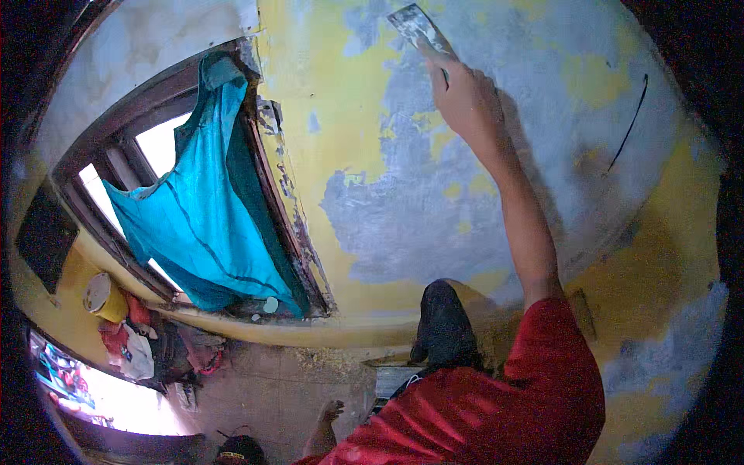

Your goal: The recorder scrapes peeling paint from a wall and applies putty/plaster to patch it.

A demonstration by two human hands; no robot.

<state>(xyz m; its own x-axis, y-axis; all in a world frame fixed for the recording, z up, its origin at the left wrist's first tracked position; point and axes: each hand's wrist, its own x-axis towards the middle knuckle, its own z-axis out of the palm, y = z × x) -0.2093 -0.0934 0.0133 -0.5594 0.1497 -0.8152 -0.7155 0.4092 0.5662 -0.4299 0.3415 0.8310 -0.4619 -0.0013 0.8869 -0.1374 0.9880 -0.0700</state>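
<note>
High on the wall, my right hand (468,94) is closed around the handle of a putty knife (419,29). Its broad, smeared metal blade lies against or very close to the wall (411,225), where grey-white patches cover yellow paint. My right arm is stretched up from a red sleeve. Down at the lower middle, my left hand (332,411) hangs beside my body. Its fingers are loosely bent and apart, with nothing visible in them. My dark-trousered knee (445,322) is close to the wall's foot.
A turquoise cloth (205,209) hangs over the barred window (116,167) at left. Below it are a yellow bucket (106,298) and piled cloths and bags (139,353). A dark cap (240,448) shows at the bottom edge. A black crack or line (629,128) marks the right wall.
</note>
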